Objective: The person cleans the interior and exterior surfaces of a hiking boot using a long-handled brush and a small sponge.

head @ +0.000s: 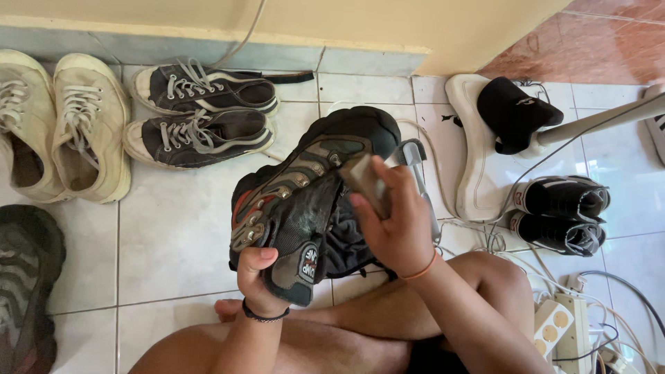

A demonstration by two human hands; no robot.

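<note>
The right hand (395, 225) is closed around a small brownish block (364, 181), probably a brush or sponge, fingers curled over it and pressing it against the pulled-out tongue of a black hiking boot (312, 187). The left hand (258, 273), a dark band at its wrist, pinches the end of that tongue between thumb and fingers and holds the boot up over the person's crossed legs, toe pointing away toward the wall. The boot has no laces in its metal eyelets, and its tongue looks dusty grey where the block meets it, so by appearance the cleaning is at the tongue, with the rest of the upper not visibly finished. Further out on the tiled floor (173, 235) lie a pair of black canvas sneakers (201, 114), a pair of cream sneakers (59, 125), another dark boot (24, 284) at the left edge, and black shoes (561, 215) beside a white fan base (478, 145). A power strip (561, 325) sits near the right knee.
</note>
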